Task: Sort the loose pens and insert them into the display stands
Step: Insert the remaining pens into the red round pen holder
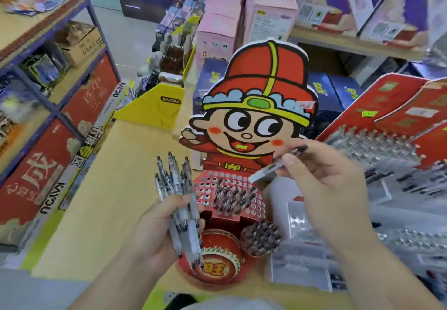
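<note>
One pen (273,167) is pinched mid-barrel in your right hand (324,184) over the red display stand (260,204), a bundle of pens (177,188) is gripped in your left hand (154,232), light, slick, probably plastic, so hold near the middle!

Bundle of clear pens (177,198): upright, clicker ends up, gripped in the left hand (154,234). Single pen (271,168): tilted, pinched by the right hand (324,181), lower end above the red display stand (227,216). The stand's perforated top is partly filled with inserted pens (234,197).
</note>
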The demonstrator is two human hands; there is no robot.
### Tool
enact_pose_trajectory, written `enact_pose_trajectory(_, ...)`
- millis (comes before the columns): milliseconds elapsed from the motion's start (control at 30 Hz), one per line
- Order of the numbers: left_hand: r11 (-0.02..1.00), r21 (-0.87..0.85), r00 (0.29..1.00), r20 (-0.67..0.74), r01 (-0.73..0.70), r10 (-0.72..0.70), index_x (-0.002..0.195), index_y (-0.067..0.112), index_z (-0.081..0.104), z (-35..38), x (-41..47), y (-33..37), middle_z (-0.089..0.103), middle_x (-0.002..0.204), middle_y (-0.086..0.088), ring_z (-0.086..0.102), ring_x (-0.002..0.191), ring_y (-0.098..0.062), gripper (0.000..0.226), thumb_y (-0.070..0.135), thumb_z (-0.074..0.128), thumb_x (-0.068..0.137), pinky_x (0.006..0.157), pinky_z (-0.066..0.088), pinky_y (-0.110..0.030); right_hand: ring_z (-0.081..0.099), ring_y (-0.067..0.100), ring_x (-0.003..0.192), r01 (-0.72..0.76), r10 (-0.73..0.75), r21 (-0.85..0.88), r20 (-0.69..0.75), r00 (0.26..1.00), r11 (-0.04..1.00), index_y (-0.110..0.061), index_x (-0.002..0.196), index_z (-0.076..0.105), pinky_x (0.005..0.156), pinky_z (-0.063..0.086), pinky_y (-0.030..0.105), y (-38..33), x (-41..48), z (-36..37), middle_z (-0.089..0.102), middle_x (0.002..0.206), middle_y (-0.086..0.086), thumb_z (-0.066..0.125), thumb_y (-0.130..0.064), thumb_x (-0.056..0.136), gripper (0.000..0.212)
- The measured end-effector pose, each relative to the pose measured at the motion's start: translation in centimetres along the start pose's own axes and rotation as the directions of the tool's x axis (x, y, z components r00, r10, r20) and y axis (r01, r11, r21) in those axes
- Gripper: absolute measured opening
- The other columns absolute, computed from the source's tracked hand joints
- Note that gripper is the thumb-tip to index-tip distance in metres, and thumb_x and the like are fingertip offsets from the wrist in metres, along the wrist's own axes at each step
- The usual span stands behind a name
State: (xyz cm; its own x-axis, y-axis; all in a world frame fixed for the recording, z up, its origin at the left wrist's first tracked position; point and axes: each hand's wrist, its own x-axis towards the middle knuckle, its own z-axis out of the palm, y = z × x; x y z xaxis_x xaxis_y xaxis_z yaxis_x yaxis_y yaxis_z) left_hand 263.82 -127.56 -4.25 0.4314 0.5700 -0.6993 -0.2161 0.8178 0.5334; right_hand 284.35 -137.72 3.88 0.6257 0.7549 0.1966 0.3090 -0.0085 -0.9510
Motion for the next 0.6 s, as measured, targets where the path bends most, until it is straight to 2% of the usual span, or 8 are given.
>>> enact_pose_trajectory(133, 0.999, 0.033, 1.0, 0.007, 0.021, -0.021, 0.125, -0.005, 0.063, -0.5, 0.8, 0.4, 0.07, 0.088, -0.017, 0.064, 0.067, -0.027, 0.058, 0.017, 0.07, 0.072, 0.057, 0.056, -0.036, 0.068, 0.023, 0.103, 0.05, -0.039, -0.092, 0.11, 0.993, 0.995, -0.027, 0.106, 0.074, 0.089, 0.057, 0.045, 1.1, 1.2, 0.7, 0.067, 0.109, -0.004, 0.066, -0.006, 0.094, 0.026)
enact_pose_trajectory(267, 0.999, 0.048, 1.0, 0.006, 0.021, -0.022, 0.121, -0.006, 0.064, -0.7, 1.2, 0.6, 0.072, 0.088, -0.019, 0.065, 0.065, -0.026, 0.056, 0.016, 0.069, 0.07, 0.061, 0.055, -0.038, 0.068, 0.012, 0.1, 0.033, 0.004, -0.193, 0.188, 0.982, 0.981, -0.033, 0.106, 0.073, 0.089, 0.056, 0.031, 2.3, 1.6, 1.8, 0.071, 0.102, -0.012, 0.07, -0.009, 0.091, 0.028)
enact_pose_trajectory(400, 0.998, 0.062, 1.0, 0.003, 0.029, -0.029, 0.118, -0.006, 0.067, -0.8, 1.4, 0.6, 0.072, 0.088, -0.019, 0.065, 0.065, -0.026, 0.052, 0.015, 0.069, 0.071, 0.064, 0.055, -0.039, 0.068, 0.007, 0.09, 0.006, 0.054, -0.31, 0.186, 0.981, 0.951, -0.036, 0.105, 0.071, 0.08, 0.056, 0.027, 4.3, 1.5, 2.7, 0.071, 0.094, -0.02, 0.073, -0.015, 0.089, 0.027)
enact_pose_trajectory(500, 0.998, 0.05, 0.999, 0.003, 0.041, -0.041, 0.119, -0.006, 0.067, -0.7, 1.7, 0.5, 0.071, 0.091, -0.02, 0.065, 0.067, -0.026, 0.051, 0.014, 0.069, 0.072, 0.066, 0.056, -0.038, 0.066, 0.005, 0.091, 0.064, 0.047, -0.418, 0.251, 0.967, 0.906, -0.034, 0.108, 0.074, 0.079, 0.055, 0.025, 5.5, 1.8, 2.8, 0.07, 0.095, -0.023, 0.074, -0.019, 0.088, 0.024)
enact_pose_trajectory(600, 0.999, 0.035, 0.999, 0.0, 0.041, -0.041, 0.117, -0.006, 0.067, -0.6, 2.0, 0.5, 0.07, 0.091, -0.019, 0.066, 0.066, -0.024, 0.048, 0.013, 0.067, 0.074, 0.059, 0.058, -0.034, 0.065, -0.001, 0.095, 0.133, 0.034, -0.437, 0.353, 0.935, 0.89, -0.032, 0.109, 0.075, 0.082, 0.054, 0.022, 6.2, 2.2, 2.8, 0.069, 0.098, -0.027, 0.072, -0.022, 0.09, 0.021)
